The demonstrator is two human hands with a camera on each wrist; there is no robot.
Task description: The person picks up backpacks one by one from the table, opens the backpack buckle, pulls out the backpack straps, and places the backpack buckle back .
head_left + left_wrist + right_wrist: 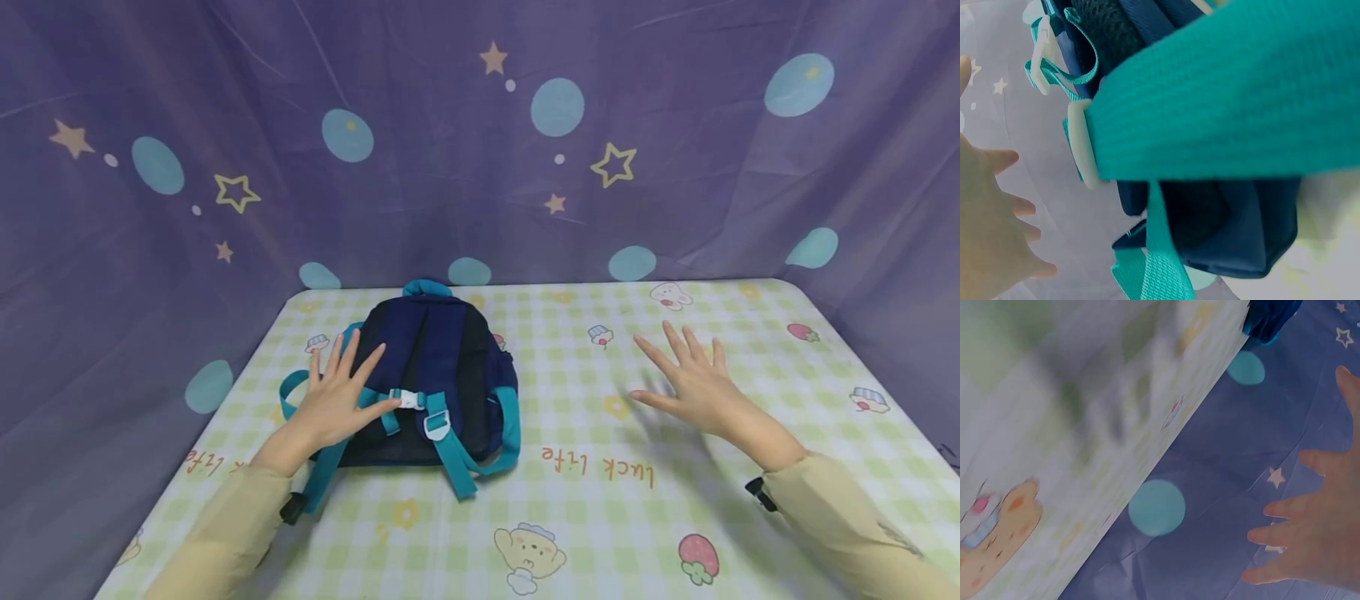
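Observation:
A navy and black backpack [472,375] with teal straps lies on the table, its strap side facing up. White buckles join the straps, one of them a chest clip [408,399] across the middle. My left hand [330,404] hovers over the bag's left part with fingers spread, holding nothing; whether it touches the bag I cannot tell. In the left wrist view a wide teal strap [1229,106] passes close to the camera, with the left hand [991,225] beside it. My right hand [701,392] is spread in the air above the table's right half, apart from the bag.
A green and white checked tablecloth [585,533] with cartoon prints covers the table. Behind it hangs a purple curtain [450,183] with stars and teal ovals. One strap end [465,483] lies toward the front edge. Dark wrist bands [761,493] show at the sleeves.

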